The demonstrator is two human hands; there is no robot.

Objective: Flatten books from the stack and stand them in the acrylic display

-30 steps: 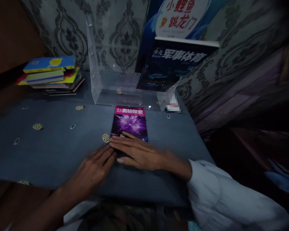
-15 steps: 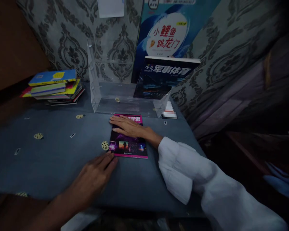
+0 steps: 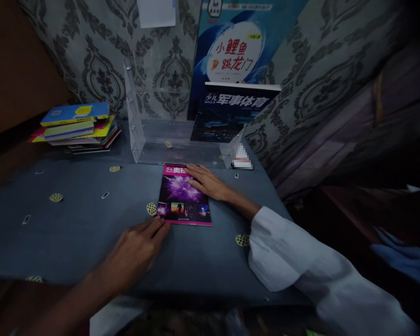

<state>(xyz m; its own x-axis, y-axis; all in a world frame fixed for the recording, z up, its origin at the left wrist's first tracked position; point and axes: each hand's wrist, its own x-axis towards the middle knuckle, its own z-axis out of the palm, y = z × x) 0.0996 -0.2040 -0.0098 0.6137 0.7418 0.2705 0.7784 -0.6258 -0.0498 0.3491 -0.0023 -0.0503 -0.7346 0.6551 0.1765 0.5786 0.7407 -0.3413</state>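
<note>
A thin book point(image 3: 180, 189) with a purple burst on its dark cover and pink edge bands lies flat on the table, face up. My right hand point(image 3: 208, 183) rests flat across its upper right part, fingers stretched out, hiding some of the title. At the lower left corner of the book, the fingertips of my left hand point(image 3: 142, 240) touch its edge; these fingers are stretched and close together. Just beyond the book stands a clear acrylic rack point(image 3: 135, 135). A dark blue book point(image 3: 220, 114) leans upright in the right end of the rack.
A stack of books point(image 3: 75, 123) sits at the back left of the table point(image 3: 80, 233). Behind the rack, a large blue picture book point(image 3: 255, 42) leans against the patterned wall. A small white, blurred-out object point(image 3: 242, 157) stands beside the rack's right end.
My right hand has slid right across the book cover, uncovering the purple burst and part of the title. My left hand stays at the lower left corner. The view has shifted slightly.
</note>
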